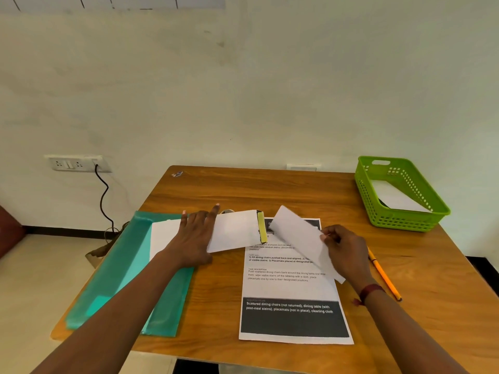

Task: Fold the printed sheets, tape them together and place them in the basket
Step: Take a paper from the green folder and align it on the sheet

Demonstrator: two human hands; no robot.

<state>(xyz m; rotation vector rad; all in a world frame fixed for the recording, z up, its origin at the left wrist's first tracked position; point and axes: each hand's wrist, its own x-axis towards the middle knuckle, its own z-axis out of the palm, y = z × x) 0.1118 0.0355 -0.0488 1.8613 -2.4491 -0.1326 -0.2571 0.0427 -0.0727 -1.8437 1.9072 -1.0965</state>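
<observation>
A flat printed sheet (290,287) lies face up in the middle of the wooden table (243,190). My left hand (197,238) rests with straight fingers on the left end of a folded white sheet (237,229), which has a yellow strip (261,227) along its right edge. My right hand (348,252) pinches a second folded white sheet (299,236) and holds it tilted above the printed sheet. A green basket (399,195) at the far right holds white paper (397,197).
A teal plastic folder (121,279) with a white sheet (164,236) in it lies at the table's left edge. An orange pencil (384,276) lies right of my right hand. A round object (227,211), perhaps tape, peeks out behind the left folded sheet.
</observation>
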